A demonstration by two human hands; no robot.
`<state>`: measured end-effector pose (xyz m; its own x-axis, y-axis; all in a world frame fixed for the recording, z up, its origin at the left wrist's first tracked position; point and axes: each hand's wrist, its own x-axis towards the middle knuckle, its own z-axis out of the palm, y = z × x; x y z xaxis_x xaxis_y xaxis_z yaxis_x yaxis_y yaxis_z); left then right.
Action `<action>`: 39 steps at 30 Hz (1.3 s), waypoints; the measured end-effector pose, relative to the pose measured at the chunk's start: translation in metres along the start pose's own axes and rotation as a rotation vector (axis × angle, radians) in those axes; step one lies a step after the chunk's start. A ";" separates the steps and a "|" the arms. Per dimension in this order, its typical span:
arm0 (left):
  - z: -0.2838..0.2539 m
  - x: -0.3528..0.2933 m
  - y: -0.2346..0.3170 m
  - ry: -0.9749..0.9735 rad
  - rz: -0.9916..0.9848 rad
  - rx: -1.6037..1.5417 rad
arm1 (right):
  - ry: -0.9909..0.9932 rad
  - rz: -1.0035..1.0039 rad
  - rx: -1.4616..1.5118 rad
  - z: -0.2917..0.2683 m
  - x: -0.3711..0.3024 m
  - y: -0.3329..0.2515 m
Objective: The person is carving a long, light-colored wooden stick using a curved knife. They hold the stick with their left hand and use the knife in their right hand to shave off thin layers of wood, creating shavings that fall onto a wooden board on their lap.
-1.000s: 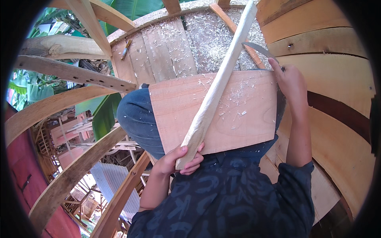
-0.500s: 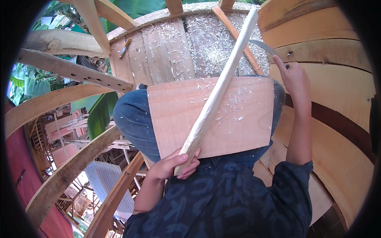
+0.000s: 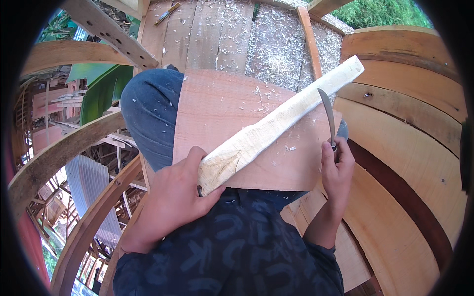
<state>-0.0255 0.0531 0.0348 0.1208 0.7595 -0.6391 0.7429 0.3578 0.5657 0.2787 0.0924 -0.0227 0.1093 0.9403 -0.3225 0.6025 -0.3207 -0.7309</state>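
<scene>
A long pale piece of carved wood [image 3: 276, 123] slants across my lap, its wide end near me and its narrower end pointing far right. My left hand [image 3: 180, 197] is closed round the wide end. In my right hand [image 3: 337, 165] is a knife with a curved blade [image 3: 328, 111], held by the handle, blade pointing up and away. The blade tip is close to the wood's right-hand edge; whether they touch I cannot tell. Beneath the wood, a flat reddish board [image 3: 217, 113] rests across my thighs, with a few shavings on it.
Pale shavings [image 3: 276, 54] cover the plank floor ahead, where an orange-brown batten [image 3: 309, 44] lies. A small yellow-and-dark object [image 3: 168, 13] is at the far left. Curved planks [image 3: 405, 118] form a wall at my right. Open wooden ribs [image 3: 69, 143] stand at my left.
The wood has swung down toward the right and rolled, showing a broader face. My right hand has brought the knife nearer, its blade now upright. My view has shifted.
</scene>
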 end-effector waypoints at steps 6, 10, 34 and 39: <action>0.008 0.011 -0.001 0.146 0.062 0.099 | -0.100 -0.203 -0.135 0.025 -0.036 -0.008; 0.014 0.013 -0.005 0.161 0.089 0.135 | -0.150 -0.276 -0.157 0.037 -0.045 -0.007; 0.014 0.007 -0.009 0.094 0.076 -0.014 | -0.161 -0.292 -0.210 0.036 -0.052 -0.012; 0.017 0.007 -0.007 0.120 0.095 0.000 | -0.105 -0.295 -0.242 0.032 -0.051 -0.009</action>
<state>-0.0185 0.0465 0.0172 0.1112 0.8496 -0.5155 0.7320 0.2808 0.6207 0.2425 0.0440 -0.0186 -0.1698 0.9672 -0.1887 0.7662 0.0092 -0.6425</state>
